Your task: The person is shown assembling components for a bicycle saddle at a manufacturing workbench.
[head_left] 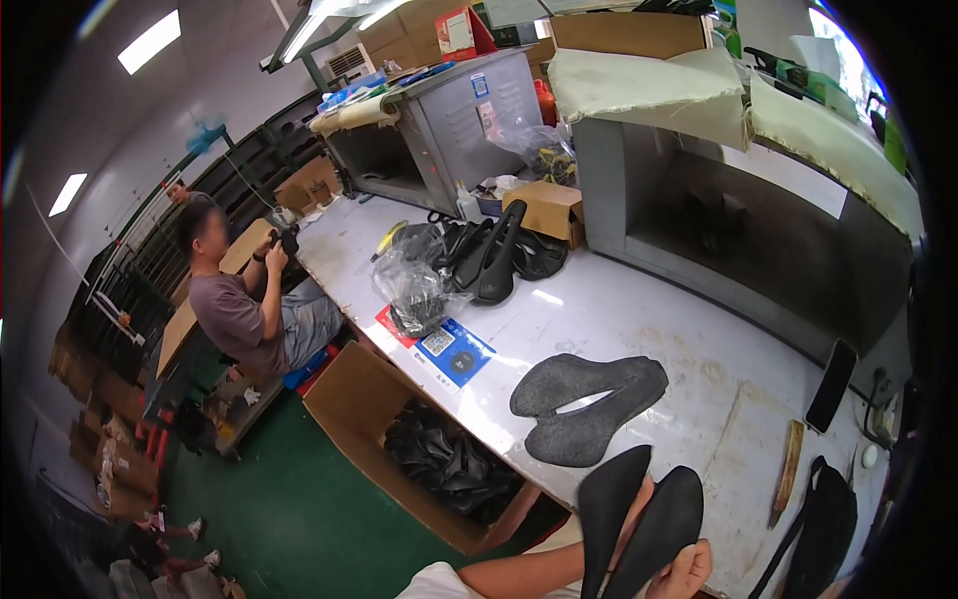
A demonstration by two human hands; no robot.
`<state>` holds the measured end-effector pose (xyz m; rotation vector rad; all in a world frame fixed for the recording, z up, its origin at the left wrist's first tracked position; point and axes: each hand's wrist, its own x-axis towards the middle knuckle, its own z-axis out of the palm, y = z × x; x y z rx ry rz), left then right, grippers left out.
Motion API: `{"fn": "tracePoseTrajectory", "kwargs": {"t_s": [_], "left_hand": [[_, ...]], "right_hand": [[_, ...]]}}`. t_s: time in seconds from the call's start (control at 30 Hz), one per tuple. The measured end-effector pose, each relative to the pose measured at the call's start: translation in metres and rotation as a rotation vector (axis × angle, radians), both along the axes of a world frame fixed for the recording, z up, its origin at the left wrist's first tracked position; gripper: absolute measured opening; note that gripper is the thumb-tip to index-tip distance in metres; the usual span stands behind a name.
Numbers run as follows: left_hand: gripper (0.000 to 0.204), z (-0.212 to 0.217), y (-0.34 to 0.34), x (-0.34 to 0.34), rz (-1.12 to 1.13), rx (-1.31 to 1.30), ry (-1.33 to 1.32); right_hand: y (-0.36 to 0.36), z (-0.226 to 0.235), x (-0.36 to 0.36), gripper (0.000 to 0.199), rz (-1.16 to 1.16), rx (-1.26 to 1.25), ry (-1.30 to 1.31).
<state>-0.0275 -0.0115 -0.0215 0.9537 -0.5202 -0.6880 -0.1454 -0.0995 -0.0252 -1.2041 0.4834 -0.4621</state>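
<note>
Near the table's front edge, a black bicycle saddle with a long split down its middle is held up at the bottom of the view. My left hand grips it from behind, mostly hidden, with fingers showing through the split. On its right edge my right hand pinches the rim between thumb and fingers. Just beyond lies a grey, fuzzy saddle-shaped piece with a slot, flat on the white table. Another black saddle piece rests at the right, apart from my hands.
Black saddles and plastic bags lie farther back. A grey metal box oven stands behind. At right are a phone and a wooden-handled tool. Below the left edge, a carton holds black parts. A person sits beyond.
</note>
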Motion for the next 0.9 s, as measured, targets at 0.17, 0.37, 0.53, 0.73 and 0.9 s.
{"fn": "tracePoseTrajectory", "kwargs": {"t_s": [0.17, 0.37, 0.53, 0.73, 0.9], "left_hand": [[0.057, 0.004, 0.012, 0.004, 0.012, -0.032, -0.059], [0.058, 0.001, -0.006, 0.006, 0.012, -0.072, -0.103], [0.054, 0.025, -0.004, 0.001, 0.084, 0.022, -0.171], [0.093, 0.011, -0.001, -0.023, -0.136, -0.183, 0.247], [0.081, -0.001, -0.005, -0.03, -0.039, -0.194, 0.354]], "right_hand": [[-0.013, 0.015, -0.001, 0.021, 0.184, -0.103, 0.053], [-0.026, 0.026, 0.02, 0.024, 0.221, 0.659, -0.333], [-0.035, 0.015, 0.015, 0.014, -0.245, -0.899, -0.05], [-0.027, 0.033, 0.016, 0.016, -0.265, -1.047, -0.114], [-0.032, 0.032, 0.019, 0.023, -0.048, -0.625, 0.121]]}}
